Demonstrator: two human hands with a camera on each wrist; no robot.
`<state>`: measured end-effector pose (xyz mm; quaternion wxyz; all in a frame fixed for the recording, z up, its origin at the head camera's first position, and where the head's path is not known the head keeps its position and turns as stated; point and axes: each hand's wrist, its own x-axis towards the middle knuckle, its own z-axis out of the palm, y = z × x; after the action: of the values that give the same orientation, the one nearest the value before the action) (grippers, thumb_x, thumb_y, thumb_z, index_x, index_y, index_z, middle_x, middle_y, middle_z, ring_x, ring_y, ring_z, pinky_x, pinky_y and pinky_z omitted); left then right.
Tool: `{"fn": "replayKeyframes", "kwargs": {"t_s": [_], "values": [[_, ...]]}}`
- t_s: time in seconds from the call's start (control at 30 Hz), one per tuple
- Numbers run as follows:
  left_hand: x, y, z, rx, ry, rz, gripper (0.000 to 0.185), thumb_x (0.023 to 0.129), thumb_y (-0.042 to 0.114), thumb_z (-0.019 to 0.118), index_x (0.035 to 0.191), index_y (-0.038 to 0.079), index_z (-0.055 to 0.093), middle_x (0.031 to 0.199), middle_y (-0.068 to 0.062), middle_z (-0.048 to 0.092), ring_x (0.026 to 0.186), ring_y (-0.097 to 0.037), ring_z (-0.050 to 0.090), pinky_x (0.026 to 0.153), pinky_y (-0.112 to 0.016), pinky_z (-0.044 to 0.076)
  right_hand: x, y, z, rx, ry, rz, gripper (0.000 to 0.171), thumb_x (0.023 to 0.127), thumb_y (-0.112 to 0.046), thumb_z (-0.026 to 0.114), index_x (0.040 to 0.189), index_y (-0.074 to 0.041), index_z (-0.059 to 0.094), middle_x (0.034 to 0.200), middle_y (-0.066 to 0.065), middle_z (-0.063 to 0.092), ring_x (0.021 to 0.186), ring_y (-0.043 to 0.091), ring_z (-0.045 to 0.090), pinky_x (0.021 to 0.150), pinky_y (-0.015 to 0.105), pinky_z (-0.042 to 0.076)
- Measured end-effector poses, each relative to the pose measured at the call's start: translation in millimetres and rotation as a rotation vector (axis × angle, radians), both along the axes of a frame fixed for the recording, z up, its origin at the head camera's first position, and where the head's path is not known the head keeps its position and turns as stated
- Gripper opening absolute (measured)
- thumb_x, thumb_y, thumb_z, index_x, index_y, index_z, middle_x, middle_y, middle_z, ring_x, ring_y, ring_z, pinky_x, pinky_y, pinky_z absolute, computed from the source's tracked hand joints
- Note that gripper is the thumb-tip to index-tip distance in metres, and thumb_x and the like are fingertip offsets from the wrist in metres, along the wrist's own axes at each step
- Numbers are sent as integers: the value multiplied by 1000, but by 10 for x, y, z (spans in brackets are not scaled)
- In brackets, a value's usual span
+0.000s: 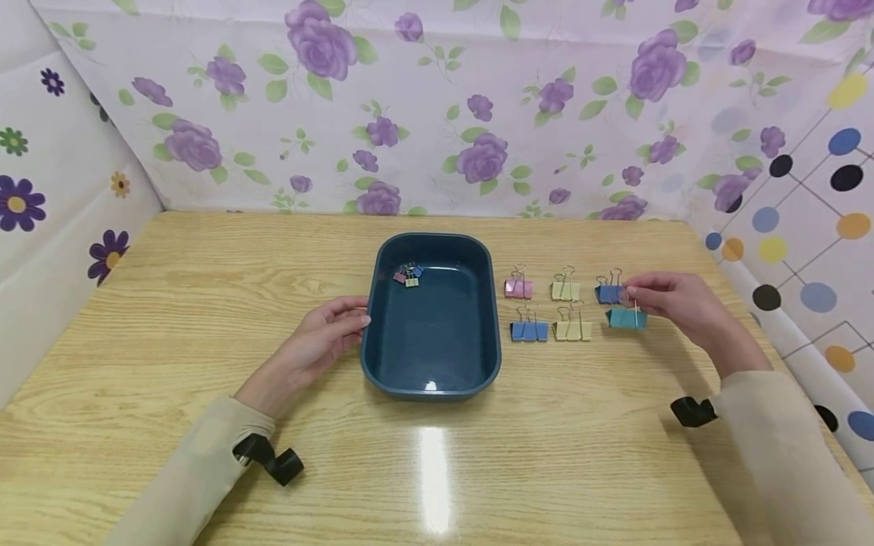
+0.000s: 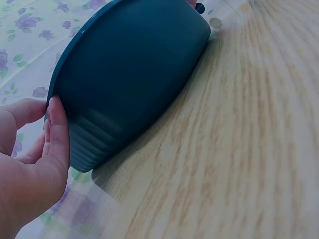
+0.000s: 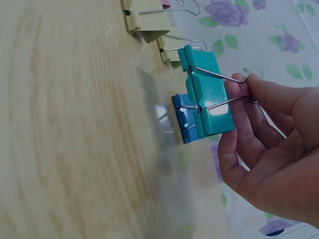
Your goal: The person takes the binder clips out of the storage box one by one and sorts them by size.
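Right hand: fingertips pinch the wire handles of a teal binder clip, lifted just off the wooden table. Left hand: fingers nearly straight, resting against the left wall of a dark blue tray.

Head view: five clips lie in two rows right of the tray: pink, yellow, blue, blue, yellow. Small clips sit in the tray's far left corner. Bare table lies between rows and tray.

Left wrist view: left hand fingers flat on the tray wall near the rim.

Right wrist view: right hand holds the teal clip by its handles, body toward the table, long axis parallel to the tabletop; the blue clip lies just behind.
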<state>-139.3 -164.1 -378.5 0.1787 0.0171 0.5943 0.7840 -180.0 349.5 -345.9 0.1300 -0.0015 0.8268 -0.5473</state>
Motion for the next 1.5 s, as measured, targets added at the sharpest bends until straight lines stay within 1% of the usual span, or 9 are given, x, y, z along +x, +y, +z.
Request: {"fn": "replayKeyframes", "kwargs": {"t_s": [0.3, 0.67, 0.9, 1.03, 1.17, 1.23, 1.3, 1.43, 1.5], "values": [[-10, 9, 9, 8, -5, 6, 32, 97, -4, 51, 128, -5, 44, 99, -3, 63, 85, -11, 61, 72, -21, 51, 26, 42, -78, 6, -24, 7, 49, 95, -25, 63, 124, 13, 54, 96, -10, 69, 93, 6, 65, 82, 19, 51], [-16, 22, 26, 8, -4, 11, 30, 97, -5, 50, 127, -4, 45, 100, -4, 63, 85, -11, 61, 73, -22, 52, 40, 70, -135, 28, -35, 26, 54, 95, -28, 63, 127, 14, 50, 100, -4, 69, 94, 8, 64, 82, 20, 51], [-16, 6, 11, 0, 10, 4, 33, 97, -3, 52, 129, -7, 44, 100, -4, 63, 86, -11, 61, 74, -21, 52, 52, 98, -164, 80, -27, 61, 52, 96, -29, 62, 127, 12, 50, 102, -3, 69, 93, 6, 63, 82, 18, 50], [-11, 1, 6, 2, 14, 6, 33, 97, -4, 52, 128, -7, 44, 99, -4, 63, 85, -11, 61, 73, -21, 52, 50, 112, -155, 107, -34, 82, 57, 95, -30, 64, 133, 8, 47, 108, -4, 69, 96, 3, 63, 83, 17, 49], [-3, -1, 10, 2, 3, 10, 36, 97, -4, 51, 131, -9, 41, 100, -6, 62, 85, -12, 61, 72, -21, 52, 31, 131, -143, 168, -35, 102, 61, 95, -36, 62, 139, 3, 44, 114, -3, 67, 98, -2, 60, 83, 17, 47], [-2, -3, 10, 0, -2, 13, 36, 97, -4, 50, 132, -9, 41, 101, -6, 62, 85, -11, 61, 72, -21, 51, 24, 133, -131, 187, -28, 93, 61, 95, -37, 61, 139, 2, 44, 117, -4, 65, 99, -3, 58, 84, 18, 47], [3, -1, 13, -2, -5, 15, 36, 97, -4, 50, 132, -9, 41, 101, -6, 62, 84, -11, 60, 71, -21, 51, 25, 128, -115, 208, -6, 70, 61, 95, -39, 60, 139, 1, 45, 116, -7, 64, 98, -4, 57, 84, 19, 47], [9, -1, 12, -2, -4, 14, 37, 97, -4, 51, 132, -9, 41, 101, -6, 62, 85, -12, 60, 72, -21, 51, 58, 68, -56, 236, 70, 3, 61, 95, -41, 60, 136, 3, 49, 111, -17, 60, 98, -4, 55, 84, 18, 47], [11, -1, 11, -3, -2, 12, 39, 97, -4, 51, 133, -10, 39, 102, -6, 61, 86, -12, 60, 73, -21, 51, 85, 12, -10, 257, 108, -28, 61, 95, -43, 59, 135, 3, 50, 110, -18, 58, 99, -2, 54, 85, 19, 47]]}}
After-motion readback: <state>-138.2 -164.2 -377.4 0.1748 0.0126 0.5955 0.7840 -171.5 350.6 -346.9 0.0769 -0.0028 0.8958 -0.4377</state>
